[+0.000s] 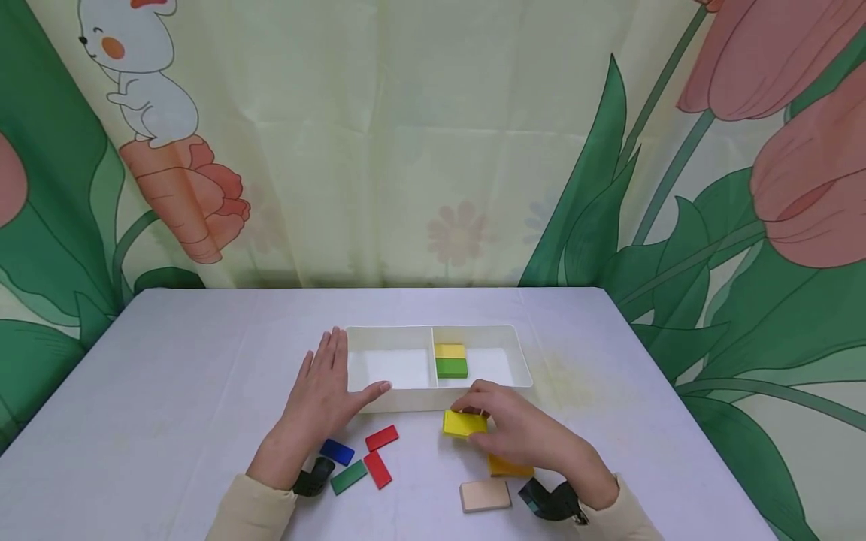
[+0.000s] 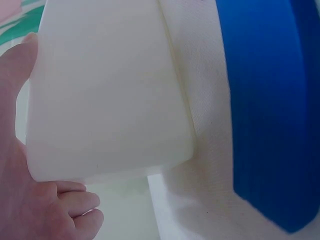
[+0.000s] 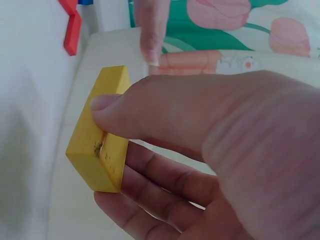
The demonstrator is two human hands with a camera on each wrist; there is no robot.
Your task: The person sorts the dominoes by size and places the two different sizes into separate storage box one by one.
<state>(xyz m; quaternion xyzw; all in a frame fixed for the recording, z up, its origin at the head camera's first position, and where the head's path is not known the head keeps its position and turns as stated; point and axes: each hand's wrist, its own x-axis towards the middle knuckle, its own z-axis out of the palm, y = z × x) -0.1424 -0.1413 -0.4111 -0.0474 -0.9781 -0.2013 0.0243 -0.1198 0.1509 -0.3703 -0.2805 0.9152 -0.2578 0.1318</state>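
Note:
My left hand (image 1: 325,387) lies against the left end of a white two-compartment box (image 1: 399,400), fingers straight along its side and thumb at the front rim. In the left wrist view, that hand (image 2: 37,200) touches the box's corner. My right hand (image 1: 517,424) pinches a yellow block (image 1: 464,424) between thumb and fingers, just in front of the box. The right wrist view shows the yellow block (image 3: 100,135) tilted, with dark specks on one edge. Inside the right compartment, a light yellow block (image 1: 449,351) and a green block (image 1: 452,367) lie side by side against the divider.
Under the right hand lies an orange-yellow block (image 1: 509,467), with a pale wooden block (image 1: 485,497) nearer the front. Beside the left wrist are a blue block (image 1: 337,451), a dark green block (image 1: 349,477) and two red blocks (image 1: 377,469). A white cloth covers the table (image 1: 203,376).

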